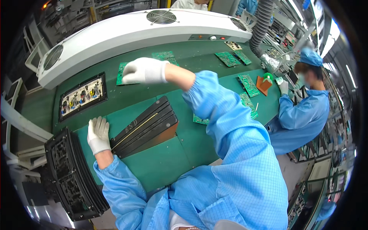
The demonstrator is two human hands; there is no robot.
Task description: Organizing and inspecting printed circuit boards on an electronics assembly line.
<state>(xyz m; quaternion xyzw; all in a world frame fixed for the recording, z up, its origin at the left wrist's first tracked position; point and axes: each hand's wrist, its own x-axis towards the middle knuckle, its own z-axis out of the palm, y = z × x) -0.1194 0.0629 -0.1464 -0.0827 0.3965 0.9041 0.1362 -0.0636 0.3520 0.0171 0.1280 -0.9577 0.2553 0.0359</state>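
My left hand (98, 133), in a white glove, rests flat on the green mat against the left end of a stack of black trays (147, 126) lying in front of me. My right hand (143, 71), also gloved, reaches far forward and lies on a green circuit board (122, 74) near the long white fan unit; its fingers curl over the board's edge. Blue sleeves cover both arms.
A long white fan unit (126, 32) spans the back. A black frame holding a populated board (82, 96) lies at left, and more black racks (71, 176) stand at the bench's left edge. Several green boards (228, 58) lie to the right, where a person in blue (301, 111) works.
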